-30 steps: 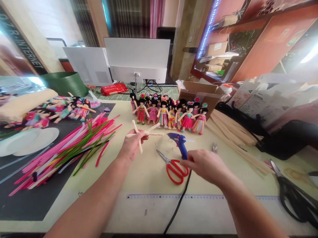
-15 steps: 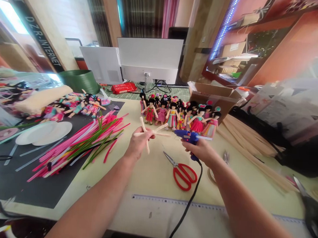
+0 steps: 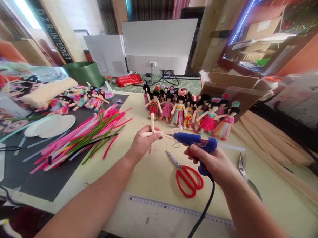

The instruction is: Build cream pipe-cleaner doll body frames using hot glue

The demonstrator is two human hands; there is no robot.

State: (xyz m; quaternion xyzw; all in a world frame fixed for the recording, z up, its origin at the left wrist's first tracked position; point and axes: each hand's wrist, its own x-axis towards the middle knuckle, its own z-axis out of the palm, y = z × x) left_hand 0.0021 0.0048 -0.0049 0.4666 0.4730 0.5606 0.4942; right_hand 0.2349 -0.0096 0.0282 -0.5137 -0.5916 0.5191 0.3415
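My left hand (image 3: 144,141) pinches a cream pipe-cleaner doll body (image 3: 152,122), its limbs sticking out up, down, left and right. In my right hand (image 3: 208,159) is a blue hot glue gun (image 3: 195,140), held level with a clear glue stick (image 3: 231,147) poking from its rear. The gun's nozzle points left, close by the doll body's right-hand limbs; whether they touch I cannot tell. A thin thread of glue seems to hang below the nozzle. Red-handled scissors (image 3: 189,180) lie on the table beneath both hands.
Several finished dolls (image 3: 179,111) stand behind my hands, before a cardboard box (image 3: 231,89). Pink and green pipe cleaners (image 3: 81,138) lie left, near white plates (image 3: 54,126). Metal snips (image 3: 242,164) and beige strips (image 3: 274,138) are right. A ruler (image 3: 171,207) runs along the front; the black cord (image 3: 203,217) crosses it.
The glue gun has turned level, its nozzle now close to the doll body. My left hand has rotated the doll body so one limb points straight up. The camera view has shifted.
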